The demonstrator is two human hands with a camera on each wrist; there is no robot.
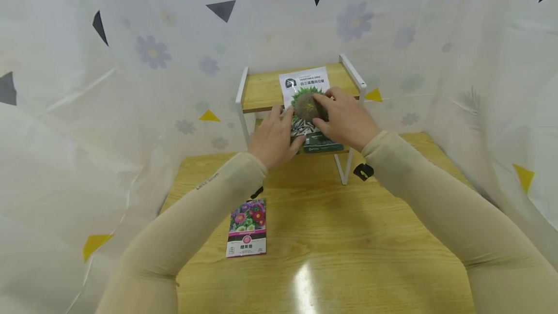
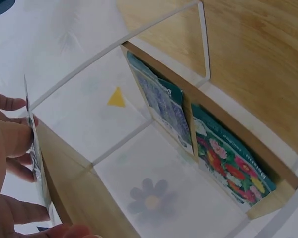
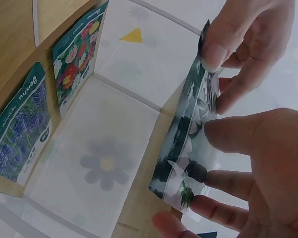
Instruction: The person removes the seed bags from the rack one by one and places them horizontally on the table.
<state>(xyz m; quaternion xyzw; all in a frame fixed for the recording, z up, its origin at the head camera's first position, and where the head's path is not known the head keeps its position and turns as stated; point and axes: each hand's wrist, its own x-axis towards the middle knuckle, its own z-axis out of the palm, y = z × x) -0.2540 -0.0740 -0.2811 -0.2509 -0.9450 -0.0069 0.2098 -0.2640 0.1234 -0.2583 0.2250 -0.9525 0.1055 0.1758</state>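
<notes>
A sunflower seed packet (image 1: pixel 304 105) leans at the front of the small shelf, its white top over the upper board and its dark green lower band hanging below. My left hand (image 1: pixel 272 137) holds its left edge, the thumb low on the front. At the right edge my right hand (image 1: pixel 348 117) grips it, with thumb and index finger on the printed face. The left wrist view shows the packet nearly edge-on beside the left fingers. Both hands (image 3: pixel 263 158) appear in the right wrist view, fingertips against the packet. Part of its face is covered by fingers.
The wooden two-tier shelf (image 1: pixel 261 92) has white metal side frames. On its lower tier stand a blue-flower packet (image 2: pixel 164 104) and a packet with red and pink flowers (image 2: pixel 228 163). Another flower seed packet (image 1: pixel 246 229) lies on the wooden table (image 1: pixel 331 236), near the left forearm.
</notes>
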